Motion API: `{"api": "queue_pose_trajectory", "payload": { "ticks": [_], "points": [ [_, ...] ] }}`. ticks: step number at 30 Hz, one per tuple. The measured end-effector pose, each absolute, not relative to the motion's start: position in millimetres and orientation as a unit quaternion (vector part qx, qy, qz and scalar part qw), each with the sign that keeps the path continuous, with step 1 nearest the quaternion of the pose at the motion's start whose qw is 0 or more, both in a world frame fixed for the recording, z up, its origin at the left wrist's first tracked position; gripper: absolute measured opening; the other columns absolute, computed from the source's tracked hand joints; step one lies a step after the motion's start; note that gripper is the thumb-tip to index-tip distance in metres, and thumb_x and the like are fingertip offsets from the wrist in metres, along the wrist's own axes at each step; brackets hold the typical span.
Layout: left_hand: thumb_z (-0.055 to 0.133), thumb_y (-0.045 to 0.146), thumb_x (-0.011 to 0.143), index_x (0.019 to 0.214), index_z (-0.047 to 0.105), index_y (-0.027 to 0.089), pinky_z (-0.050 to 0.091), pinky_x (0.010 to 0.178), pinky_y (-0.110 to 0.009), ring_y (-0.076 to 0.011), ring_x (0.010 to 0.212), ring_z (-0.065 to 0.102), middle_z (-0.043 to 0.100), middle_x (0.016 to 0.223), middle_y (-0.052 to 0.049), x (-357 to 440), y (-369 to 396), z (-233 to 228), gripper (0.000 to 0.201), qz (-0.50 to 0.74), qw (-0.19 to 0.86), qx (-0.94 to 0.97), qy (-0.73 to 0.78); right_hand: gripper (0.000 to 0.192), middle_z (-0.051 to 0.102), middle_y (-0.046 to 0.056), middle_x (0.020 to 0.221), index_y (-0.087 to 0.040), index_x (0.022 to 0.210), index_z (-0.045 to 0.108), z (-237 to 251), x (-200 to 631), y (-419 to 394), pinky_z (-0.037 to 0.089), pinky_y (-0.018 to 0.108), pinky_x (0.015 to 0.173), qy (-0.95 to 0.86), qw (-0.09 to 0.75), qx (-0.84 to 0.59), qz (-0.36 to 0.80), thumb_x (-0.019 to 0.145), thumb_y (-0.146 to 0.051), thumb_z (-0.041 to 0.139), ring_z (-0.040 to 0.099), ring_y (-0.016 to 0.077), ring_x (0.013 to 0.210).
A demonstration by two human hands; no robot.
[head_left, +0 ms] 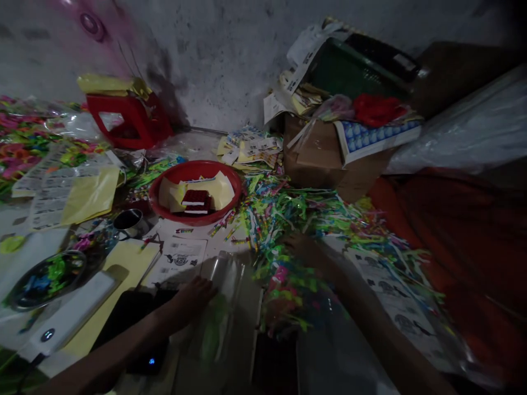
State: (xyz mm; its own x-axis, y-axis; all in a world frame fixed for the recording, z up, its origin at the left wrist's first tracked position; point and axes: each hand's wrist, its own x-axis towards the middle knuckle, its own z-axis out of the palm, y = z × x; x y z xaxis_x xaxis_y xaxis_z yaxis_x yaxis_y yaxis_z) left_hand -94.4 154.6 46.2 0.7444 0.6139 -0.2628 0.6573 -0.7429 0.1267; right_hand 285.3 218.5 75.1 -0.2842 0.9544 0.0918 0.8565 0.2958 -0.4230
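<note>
My left hand (pixel 193 296) rests low in the middle, its fingers on a clear plastic bag (pixel 224 285) that lies over printed sheets (pixel 179 260). My right hand (pixel 300 247) reaches forward into a heap of small bright plastic pieces (pixel 288 214), green, pink and yellow; its fingers are buried in the heap and blurred, so I cannot tell whether they grip anything. A red bowl (pixel 164 189) just beyond my left hand holds yellow cards and small red packs.
A red stool (pixel 123 118) stands at the back left by the wall. A cardboard box (pixel 329 159) with papers and a green crate (pixel 354 68) sits back right. A metal dish (pixel 45 277) and white device (pixel 69 315) lie left. Orange cloth (pixel 461 230) covers the right.
</note>
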Motion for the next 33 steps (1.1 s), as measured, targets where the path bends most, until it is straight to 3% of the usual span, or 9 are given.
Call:
{"api": "queue_pose_trajectory", "payload": {
  "ticks": [6, 12, 16, 18, 20, 23, 28, 33],
  "points": [
    [0.044, -0.003, 0.075, 0.124, 0.053, 0.023, 0.044, 0.084, -0.035, -0.0241, 0.097, 0.060, 0.063, 0.103, -0.008, -100, 160, 54, 0.057, -0.049, 0.103, 0.940, 0.322, 0.025, 0.066, 0.007, 0.087, -0.018, 0.087, 0.069, 125, 294, 188, 0.051, 0.030, 0.069, -0.708, 0.249, -0.608, 0.259, 0.078, -0.037, 0.056, 0.063, 0.0196, 0.077],
    [0.039, 0.007, 0.080, 0.119, 0.049, 0.015, 0.048, 0.085, -0.034, -0.0237, 0.099, 0.061, 0.054, 0.124, -0.015, -91, 158, 92, 0.041, 0.017, 0.125, 0.910, 0.395, 0.035, 0.067, 0.007, 0.105, -0.022, 0.086, 0.069, 195, 290, 149, 0.050, 0.036, 0.084, -0.695, 0.330, -0.604, 0.207, 0.078, -0.054, 0.056, 0.063, 0.0240, 0.098],
    [0.036, 0.017, 0.085, 0.118, 0.044, 0.015, 0.050, 0.081, -0.037, -0.0250, 0.093, 0.064, 0.064, 0.104, -0.012, -78, 140, 145, 0.034, 0.065, 0.226, 0.877, 0.420, 0.032, 0.072, 0.004, 0.095, -0.027, 0.106, 0.063, 243, 255, 101, 0.052, 0.035, 0.079, -0.702, 0.273, -0.624, 0.208, 0.086, -0.049, 0.052, 0.067, 0.0224, 0.090],
    [0.037, 0.026, 0.088, 0.115, 0.044, 0.017, 0.050, 0.077, -0.037, -0.0247, 0.085, 0.065, 0.066, 0.094, -0.008, -71, 125, 170, 0.030, 0.093, 0.271, 0.861, 0.420, 0.043, 0.072, 0.004, 0.100, -0.029, 0.123, 0.054, 257, 233, 76, 0.053, 0.035, 0.079, -0.694, 0.268, -0.633, 0.216, 0.085, -0.050, 0.054, 0.068, 0.0223, 0.094],
    [0.035, 0.035, 0.092, 0.114, 0.045, 0.020, 0.051, 0.074, -0.035, -0.0223, 0.077, 0.065, 0.066, 0.087, -0.004, -64, 108, 190, 0.029, 0.120, 0.309, 0.853, 0.403, 0.047, 0.072, 0.004, 0.101, -0.029, 0.125, 0.050, 263, 213, 55, 0.054, 0.035, 0.078, -0.685, 0.282, -0.633, 0.224, 0.084, -0.050, 0.056, 0.068, 0.0222, 0.095],
    [0.033, 0.039, 0.095, 0.114, 0.046, 0.023, 0.050, 0.074, -0.031, -0.0182, 0.074, 0.065, 0.067, 0.087, -0.001, -61, 85, 210, 0.028, 0.134, 0.352, 0.850, 0.368, 0.034, 0.073, 0.003, 0.092, -0.026, 0.113, 0.057, 259, 195, 31, 0.056, 0.033, 0.073, -0.690, 0.306, -0.613, 0.234, 0.085, -0.047, 0.056, 0.070, 0.0200, 0.086],
    [0.040, 0.023, 0.091, 0.111, 0.049, 0.026, 0.048, 0.080, -0.023, -0.0150, 0.093, 0.062, 0.065, 0.103, -0.001, -72, 56, 220, 0.022, 0.140, 0.391, 0.848, 0.328, 0.023, 0.073, 0.002, 0.090, -0.025, 0.103, 0.061, 238, 179, 0, 0.057, 0.028, 0.068, -0.718, 0.284, -0.589, 0.236, 0.087, -0.038, 0.053, 0.070, 0.0168, 0.079],
    [0.041, 0.015, 0.080, 0.110, 0.046, 0.025, 0.049, 0.073, -0.021, -0.0137, 0.086, 0.061, 0.063, 0.099, -0.001, -80, 43, 217, 0.031, 0.105, 0.412, 0.835, 0.349, 0.026, 0.074, 0.001, 0.095, -0.027, 0.112, 0.060, 229, 167, -20, 0.055, 0.021, 0.063, -0.741, 0.270, -0.571, 0.228, 0.087, -0.029, 0.053, 0.070, 0.0147, 0.078]
  ]
}}
